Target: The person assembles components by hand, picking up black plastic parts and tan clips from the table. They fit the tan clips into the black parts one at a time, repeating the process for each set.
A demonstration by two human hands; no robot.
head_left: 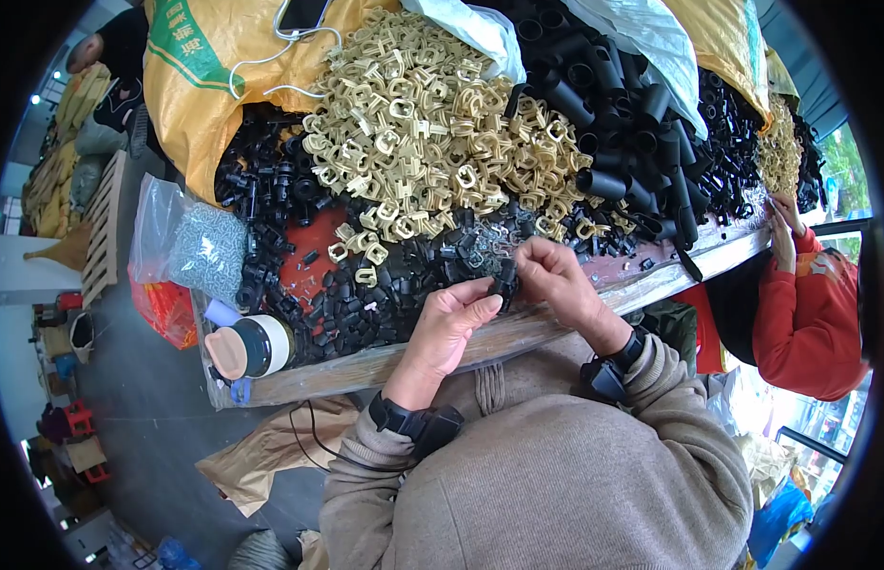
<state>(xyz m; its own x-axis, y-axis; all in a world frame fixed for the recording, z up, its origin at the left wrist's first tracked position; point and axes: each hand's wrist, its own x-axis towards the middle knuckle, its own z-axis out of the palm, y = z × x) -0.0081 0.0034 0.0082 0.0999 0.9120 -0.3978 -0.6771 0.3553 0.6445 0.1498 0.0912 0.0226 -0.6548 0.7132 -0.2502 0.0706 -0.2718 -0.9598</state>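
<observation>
At the table edge [318, 377], hands [447, 328] [567, 285] meet at a black part [505, 280].

This is a workshop, its bench [314, 377] heaped with black pieces [366, 314] and beige parts [404, 128].

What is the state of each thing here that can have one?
Left hand: pinching a small black part
Right hand: fingertips together beside that part; hold unclear
Jar: lid on
Transparent screw bag: filled
Yellow woven sack: open, black fittings at its mouth
Phone: screen dark
Beige clips: loosely piled
</observation>
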